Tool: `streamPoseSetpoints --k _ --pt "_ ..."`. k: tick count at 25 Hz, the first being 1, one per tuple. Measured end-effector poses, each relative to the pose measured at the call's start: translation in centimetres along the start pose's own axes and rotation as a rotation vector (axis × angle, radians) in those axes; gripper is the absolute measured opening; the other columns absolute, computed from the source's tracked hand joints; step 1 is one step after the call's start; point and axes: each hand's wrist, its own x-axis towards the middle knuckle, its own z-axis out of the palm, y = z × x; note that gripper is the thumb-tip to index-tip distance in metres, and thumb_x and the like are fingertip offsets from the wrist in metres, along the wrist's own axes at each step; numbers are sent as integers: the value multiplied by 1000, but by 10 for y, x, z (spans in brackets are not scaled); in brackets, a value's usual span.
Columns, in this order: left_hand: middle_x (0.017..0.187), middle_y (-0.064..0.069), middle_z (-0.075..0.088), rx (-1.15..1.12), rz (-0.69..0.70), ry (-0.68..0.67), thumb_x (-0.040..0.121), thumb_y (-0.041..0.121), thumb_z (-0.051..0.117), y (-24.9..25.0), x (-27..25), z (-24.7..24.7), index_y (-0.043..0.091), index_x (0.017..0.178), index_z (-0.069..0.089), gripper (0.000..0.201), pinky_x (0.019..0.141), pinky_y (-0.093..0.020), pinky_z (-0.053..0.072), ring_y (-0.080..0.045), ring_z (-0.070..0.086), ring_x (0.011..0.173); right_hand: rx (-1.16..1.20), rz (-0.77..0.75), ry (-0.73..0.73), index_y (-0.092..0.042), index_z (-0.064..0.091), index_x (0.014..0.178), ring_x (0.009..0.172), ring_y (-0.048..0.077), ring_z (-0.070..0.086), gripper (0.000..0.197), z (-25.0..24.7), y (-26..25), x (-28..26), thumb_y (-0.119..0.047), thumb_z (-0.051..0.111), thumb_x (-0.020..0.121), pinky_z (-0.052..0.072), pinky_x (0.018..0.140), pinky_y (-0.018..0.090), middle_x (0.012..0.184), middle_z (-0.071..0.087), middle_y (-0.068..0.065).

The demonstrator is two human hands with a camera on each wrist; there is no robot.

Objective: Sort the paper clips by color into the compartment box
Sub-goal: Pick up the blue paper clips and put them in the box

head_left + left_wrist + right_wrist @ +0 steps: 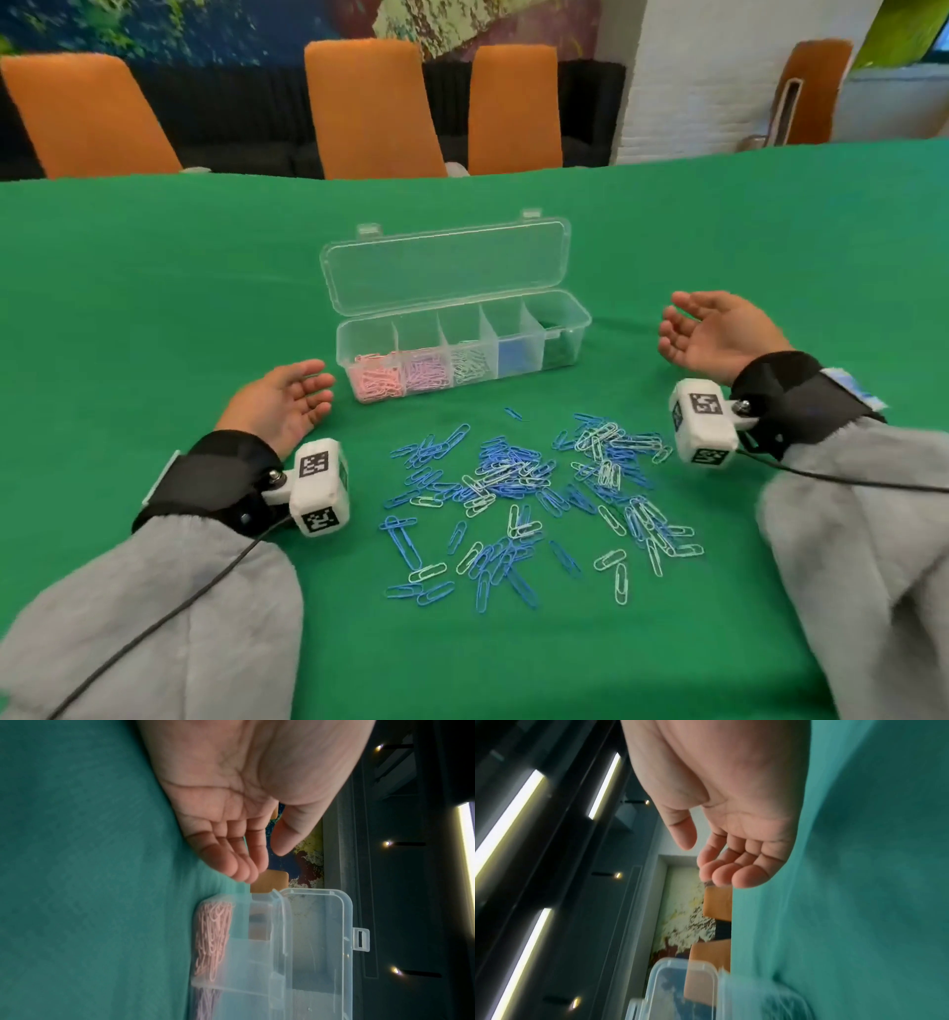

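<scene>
Nearest the camera, in the lower centre of the head view, a loose pile of unsorted blue, light blue and pale whitish wire paper clips (pixel 539 503) lies spread on the green felt tablecloth (pixel 154 288). None of these are in the box, so this looks like the bulk of what is left.

The left hand (pixel 287 401), centre-left of the frame, lies palm up on the cloth, fingers relaxed and loosely extended, holding nothing; the left wrist view confirms an empty palm (pixel 231 801). The right hand (pixel 719 329), centre-right, is also palm up, fingers loosely curled and empty; the right wrist view shows the same (pixel 731 821). Neither hand touches clips or box. The left hand is just beside the box's left end; the right is well apart from its right end.

Beyond the pile, in frame centre, is the clear plastic five-compartment box (pixel 575 329) with its hinged lid (pixel 447 267) open and standing up behind. Left to right: pink clips (pixel 377 380), lilac clips (pixel 426 370), pale whitish clips (pixel 470 362), then a compartment showing blue (pixel 518 354), and a rightmost one looking dark, contents unclear.

Judged progress: pink and lilac appear done, with none visible loose; blues and pale ones remain. Roughly mid-task, hands idle.

At the far top of the frame are orange chairs (pixel 369 103).
</scene>
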Motion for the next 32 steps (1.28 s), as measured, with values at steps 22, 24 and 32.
streamPoseSetpoints --k 22,24,32 --pt "112 -1 44 1860 145 -579 70 35 80 0 -58 90 19 124 43 67 83 -25 40 -15 47 94 18 86 -143 -21 52 83 62 10 50 20 -40 26 33 -24 36 95 46 51 21 74 52 -2" --pt "103 0 47 1870 104 -600 70 34 80 0 -54 95 19 117 45 60 81 -27 43 -15 47 88 22 87 -141 -20 52 83 63 11 50 20 -39 26 31 -23 36 95 45 51 21 74 51 -1" --pt "87 4 50 1831 225 -726 84 14 65 -23 -78 113 22 98 49 22 73 -25 45 -12 47 74 48 80 -118 -19 51 82 59 11 49 19 -37 26 27 -19 36 94 45 49 18 72 52 -1"
